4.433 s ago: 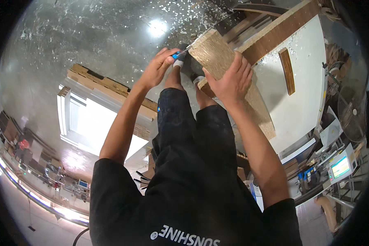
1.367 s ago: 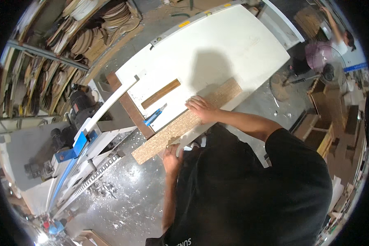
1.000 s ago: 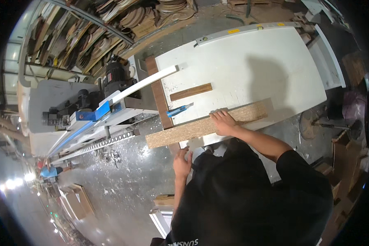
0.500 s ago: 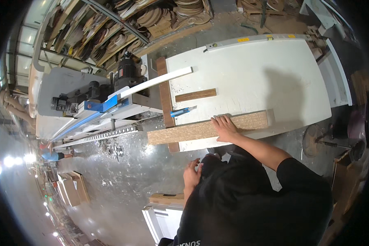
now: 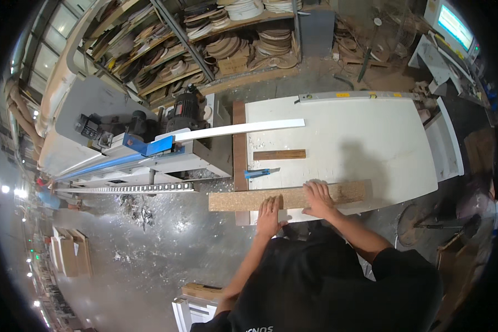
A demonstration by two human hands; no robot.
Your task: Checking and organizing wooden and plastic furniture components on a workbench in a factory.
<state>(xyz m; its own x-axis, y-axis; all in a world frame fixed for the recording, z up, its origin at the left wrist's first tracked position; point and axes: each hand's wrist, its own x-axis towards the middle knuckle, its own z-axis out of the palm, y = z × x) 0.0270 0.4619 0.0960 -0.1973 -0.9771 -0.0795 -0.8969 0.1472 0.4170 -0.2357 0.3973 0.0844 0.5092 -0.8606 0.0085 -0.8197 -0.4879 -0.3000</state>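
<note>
A long, narrow wood-grain board [image 5: 231, 201] lies along the near edge of a white worktable [image 5: 393, 110], its left end jutting past the table's brown edge strip. On its middle rests my left hand [image 5: 268, 217], fingers stretched over the top face and thumb by the near edge. My right hand [image 5: 319, 200] lies on the board farther right, its fingers spread. Neither hand is closed. Beyond the board are a blue utility knife [image 5: 258, 173], a short dark-brown wood strip [image 5: 279, 155] and a long white strip [image 5: 260, 127] that reaches in from the machine.
A machine with a dark motor [image 5: 183, 112] and blue guard stands left of the table. A spirit level [image 5: 351, 96] lies along the far edge. Shelves [image 5: 249, 39] hold coiled edging behind. A fan [image 5: 410, 226] stands at right; cartons [image 5: 69, 253] sit on the littered floor.
My left hand has come up from beside my body onto the board. The right hand stays on it. The view has shifted, so the table sits lower in the picture.
</note>
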